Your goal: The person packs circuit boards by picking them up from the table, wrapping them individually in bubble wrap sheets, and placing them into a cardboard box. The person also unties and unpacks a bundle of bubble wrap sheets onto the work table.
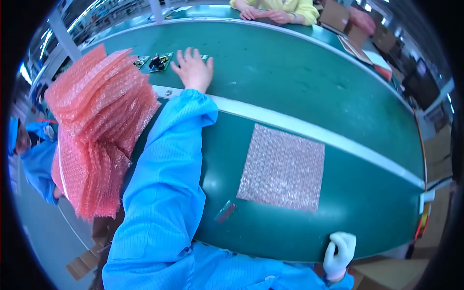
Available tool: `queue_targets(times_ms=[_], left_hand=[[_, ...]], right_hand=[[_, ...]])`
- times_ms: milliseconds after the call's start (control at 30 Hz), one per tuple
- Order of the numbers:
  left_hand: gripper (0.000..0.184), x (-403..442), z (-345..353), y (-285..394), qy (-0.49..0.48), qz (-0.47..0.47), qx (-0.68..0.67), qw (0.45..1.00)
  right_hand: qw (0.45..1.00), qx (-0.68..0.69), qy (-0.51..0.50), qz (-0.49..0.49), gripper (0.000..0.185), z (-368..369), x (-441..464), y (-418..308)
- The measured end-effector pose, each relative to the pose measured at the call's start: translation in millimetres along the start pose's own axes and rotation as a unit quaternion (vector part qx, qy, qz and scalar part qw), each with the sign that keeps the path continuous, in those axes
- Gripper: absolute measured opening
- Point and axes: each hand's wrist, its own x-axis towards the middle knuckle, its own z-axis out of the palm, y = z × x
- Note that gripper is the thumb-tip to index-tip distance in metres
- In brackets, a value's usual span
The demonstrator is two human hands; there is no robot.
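Observation:
My left hand [194, 71], bare below a blue sleeve, reaches over the far green surface with its fingers spread. A circuit board [205, 58] shows partly beyond its fingertips; the rest is hidden by the hand. Just left of it lies another circuit board [160, 63] with dark and yellow parts. My right hand [340, 256] wears a white glove and rests at the near table edge, its fingers loosely curled with nothing visible in them. Between the hands, a pinkish bubble-wrap sheet or bag [284, 167] lies flat on the near green surface.
A tall stack of pink bubble-wrap bags [99, 130] stands at the left. A small clear packet with red [225, 211] lies near the front. A white rail [290, 123] divides the two green surfaces. Across sits a person in yellow [304, 10]; another person in blue [38, 159] is at left.

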Motion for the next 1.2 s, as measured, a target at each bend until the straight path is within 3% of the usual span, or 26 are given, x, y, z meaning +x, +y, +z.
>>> queue_targets(times_ms=[133,233,400,467,667,767,900,967,1100,1200], left_hand=[[0.051,19,12,-25,-0.078,-0.17,0.035,0.982],[0.045,18,5,-23,-0.098,-0.164,-0.044,0.981],[0.037,12,-30,15,0.054,0.057,-0.188,0.979],[0.037,3,-58,53,0.134,0.182,-0.27,0.936],[0.04,-65,-210,147,0.202,0.336,-0.505,0.769],[0.042,-96,-259,148,0.173,0.368,-0.525,0.747],[0.038,-120,-273,149,0.137,0.352,-0.552,0.744],[0.036,-126,-274,146,0.133,0.351,-0.53,0.761],[0.025,-133,-266,141,0.144,0.359,-0.479,0.788],[0.028,-135,-259,141,0.144,0.376,-0.445,0.8]], right_hand=[[1.0,-0.005,-0.006,0.018,0.02,-9,9,-12],[0.999,-0.008,0.027,0.03,0.019,-8,12,-17],[0.999,-0.004,0.043,0.026,0.019,0,4,-12],[0.999,-0.007,0.039,0.006,0.018,-2,7,-8],[0.997,0.039,0.062,-0.039,0.023,-14,40,-5],[0.981,0.024,0.146,-0.129,0.03,-34,80,-32],[0.983,0.103,0.136,-0.061,0.052,-37,125,-67],[0.974,0.12,0.162,-0.105,0.056,-19,149,-70],[0.978,0.174,0.106,-0.037,0.042,1,169,-77],[0.979,0.163,0.104,-0.057,0.033,4,171,-70]])
